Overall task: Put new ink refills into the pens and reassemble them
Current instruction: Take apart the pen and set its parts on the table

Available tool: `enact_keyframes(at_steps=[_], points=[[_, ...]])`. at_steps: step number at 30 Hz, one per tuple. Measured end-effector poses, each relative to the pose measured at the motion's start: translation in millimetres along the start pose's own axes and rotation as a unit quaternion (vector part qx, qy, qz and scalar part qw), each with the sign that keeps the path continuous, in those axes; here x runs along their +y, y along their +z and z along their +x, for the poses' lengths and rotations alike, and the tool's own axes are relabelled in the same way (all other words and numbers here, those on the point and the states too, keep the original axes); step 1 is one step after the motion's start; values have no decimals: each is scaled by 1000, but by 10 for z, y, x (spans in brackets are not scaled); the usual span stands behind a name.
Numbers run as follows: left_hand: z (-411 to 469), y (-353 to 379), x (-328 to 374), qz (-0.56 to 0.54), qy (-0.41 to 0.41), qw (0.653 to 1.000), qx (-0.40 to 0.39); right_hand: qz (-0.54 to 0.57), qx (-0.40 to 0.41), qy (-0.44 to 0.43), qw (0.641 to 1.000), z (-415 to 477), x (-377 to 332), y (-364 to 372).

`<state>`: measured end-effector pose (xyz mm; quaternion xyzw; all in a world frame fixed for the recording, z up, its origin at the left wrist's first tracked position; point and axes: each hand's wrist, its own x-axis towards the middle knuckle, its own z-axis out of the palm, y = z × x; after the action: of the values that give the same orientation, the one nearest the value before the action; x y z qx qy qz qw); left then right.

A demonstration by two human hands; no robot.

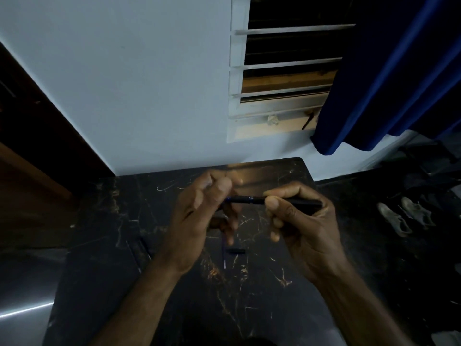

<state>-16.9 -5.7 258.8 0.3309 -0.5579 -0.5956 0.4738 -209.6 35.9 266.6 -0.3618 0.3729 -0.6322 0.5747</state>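
Above the middle of the dark marble worktop [104, 221], the right hand [299, 221] grips a dark pen barrel [287, 201] held level. The left hand [199, 211] is blurred; its fingers [222, 188] pinch the refill [239, 199] at the barrel's mouth. A loose refill [223, 253] and small cap [235, 251] lie below; the worktop's far edge meets the wall.
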Motion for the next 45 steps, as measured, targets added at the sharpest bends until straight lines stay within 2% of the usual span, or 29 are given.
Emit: enact_keyframes(at_steps=[4,8,11,14,17,21,26,29,34,40,45], points=[[-40,26,-20,28,36,999,7,-9,2,-4,1000,-21,-18,-16],[-35,118,-64,24,-17,997,74,-5,4,-2,1000,-49,6,-9],[-50,140,-72,-70,-50,996,38,1,11,0,1000,-40,36,-23],[-98,152,-87,-80,-43,996,8,-4,18,-2,1000,-26,67,-57],[-113,180,-113,-73,-34,995,64,-4,32,5,999,-24,99,-92],[-92,150,-122,-140,-78,976,147,8,41,16,999,-20,143,-118],[-124,119,-148,-277,-165,939,123,21,39,23,999,-31,193,-151],[-157,177,-168,-323,-180,926,78,36,35,26,998,-37,217,-181],[-142,320,-213,-248,-181,950,51,43,37,33,998,-48,279,-215],[-54,286,-263,-237,-160,953,102,49,58,35,996,-65,330,-267],[61,-166,-442,-291,-141,924,201,54,77,27,995,-64,299,-408]])
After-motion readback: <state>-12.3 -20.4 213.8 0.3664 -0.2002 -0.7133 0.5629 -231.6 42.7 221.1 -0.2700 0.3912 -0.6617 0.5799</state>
